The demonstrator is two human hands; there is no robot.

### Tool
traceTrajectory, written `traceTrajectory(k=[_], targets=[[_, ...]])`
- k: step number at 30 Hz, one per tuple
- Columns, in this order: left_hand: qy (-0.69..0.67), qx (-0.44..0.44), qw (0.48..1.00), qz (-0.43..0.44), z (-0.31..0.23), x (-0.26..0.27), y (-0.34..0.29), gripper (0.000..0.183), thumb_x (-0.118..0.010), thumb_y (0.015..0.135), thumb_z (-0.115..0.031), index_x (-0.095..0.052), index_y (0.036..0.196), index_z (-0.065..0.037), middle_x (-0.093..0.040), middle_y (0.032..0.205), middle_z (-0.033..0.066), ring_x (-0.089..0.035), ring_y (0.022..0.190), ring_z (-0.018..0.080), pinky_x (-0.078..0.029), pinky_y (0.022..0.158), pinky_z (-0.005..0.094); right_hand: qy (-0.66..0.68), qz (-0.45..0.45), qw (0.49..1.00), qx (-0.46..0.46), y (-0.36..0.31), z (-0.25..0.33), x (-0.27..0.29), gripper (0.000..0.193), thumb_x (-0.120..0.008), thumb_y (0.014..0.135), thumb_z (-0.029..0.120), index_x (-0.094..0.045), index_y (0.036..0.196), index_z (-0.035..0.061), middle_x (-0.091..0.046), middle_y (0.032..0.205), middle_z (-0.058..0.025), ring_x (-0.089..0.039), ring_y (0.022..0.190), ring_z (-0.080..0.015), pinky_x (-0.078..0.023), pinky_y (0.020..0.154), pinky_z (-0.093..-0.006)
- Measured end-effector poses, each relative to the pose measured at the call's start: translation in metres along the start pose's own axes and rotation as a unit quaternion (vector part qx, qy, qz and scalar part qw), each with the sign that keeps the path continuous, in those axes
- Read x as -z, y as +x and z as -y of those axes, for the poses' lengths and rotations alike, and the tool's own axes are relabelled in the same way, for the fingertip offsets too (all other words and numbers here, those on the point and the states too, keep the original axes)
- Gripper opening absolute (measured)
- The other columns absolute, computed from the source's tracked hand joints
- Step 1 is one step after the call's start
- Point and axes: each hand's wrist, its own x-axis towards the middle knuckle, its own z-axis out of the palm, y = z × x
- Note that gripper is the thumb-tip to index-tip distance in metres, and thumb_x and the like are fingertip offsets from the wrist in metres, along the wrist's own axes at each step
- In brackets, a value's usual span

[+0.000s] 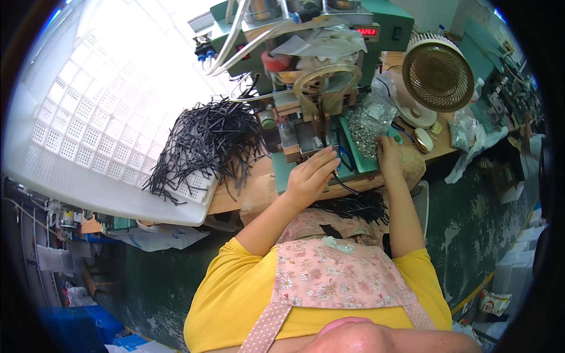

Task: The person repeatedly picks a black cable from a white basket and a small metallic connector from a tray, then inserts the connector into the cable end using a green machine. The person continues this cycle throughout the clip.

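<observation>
My left hand [313, 174] is at the front of a green bench machine [294, 126], its fingers pressed together just below the working head. From under its fingertips a thin black strip [346, 183] runs down toward the bench edge; the thumb side is hidden. My right hand [388, 152] rests at the right rim of a green tray [366, 165], its fingers curled in beside a heap of small shiny metal parts [364, 130]. What those fingertips hold is too small to make out. A blue-handled tool [347, 157] lies between the hands.
At left, a big pile of black strips [209, 141] lies by a white perforated crate [76, 126]. More black strips [356, 206] are across my lap. Right of the tray are a round fan [438, 76], a white reel [415, 112] and a bag of small parts [458, 136].
</observation>
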Motion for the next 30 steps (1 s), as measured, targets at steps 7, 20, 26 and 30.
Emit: traceTrajectory(k=[7,20,26,30], targets=[[0.196,0.146,0.962,-0.124,0.085,0.06,-0.033,0.018,-0.064,0.084,-0.008,-0.065,0.103,-0.007,-0.066,0.097,0.0103,-0.063,0.091,0.0281,-0.04,0.1,0.0405,-0.055,0.063,0.995,0.046,0.012,-0.003,0.014,0.019,-0.063,0.078,0.002,-0.062,0.095,0.0103,-0.063,0.088,-0.0109,-0.061,0.082,-0.0345,-0.046,0.07,-0.0457],[0.46,0.16,0.84,0.239,0.214,0.133,-0.07,0.005,-0.055,0.085,-0.013,-0.06,0.087,-0.014,-0.063,0.072,0.0024,-0.064,0.075,0.0193,-0.041,0.076,0.0345,0.151,-0.096,0.984,0.003,0.015,0.033,-0.004,0.013,-0.061,0.086,0.004,-0.064,0.098,0.007,-0.062,0.09,-0.0106,-0.059,0.083,-0.0313,-0.043,0.075,-0.0406],[0.26,0.328,0.907,0.047,0.183,0.131,-0.06,0.023,-0.052,0.098,-0.022,-0.063,0.114,-0.012,-0.068,0.087,0.0125,-0.065,0.081,0.0289,-0.049,0.067,0.0388,0.134,-0.091,0.987,0.022,0.012,0.028,-0.006,0.011,-0.061,0.086,0.004,-0.063,0.096,0.0065,-0.064,0.092,-0.0106,-0.059,0.084,-0.032,-0.042,0.077,-0.0392],[0.127,0.312,0.934,-0.122,0.142,0.117,-0.051,0.031,-0.052,0.099,-0.018,-0.054,0.129,-0.009,-0.068,0.088,0.0089,-0.059,0.073,0.0143,-0.047,0.064,0.0277,0.161,-0.082,0.984,0.003,0.011,0.039,-0.002,0.011,-0.062,0.086,0.004,-0.062,0.097,0.0048,-0.064,0.092,-0.0103,-0.061,0.086,-0.0284,-0.044,0.078,-0.037]])
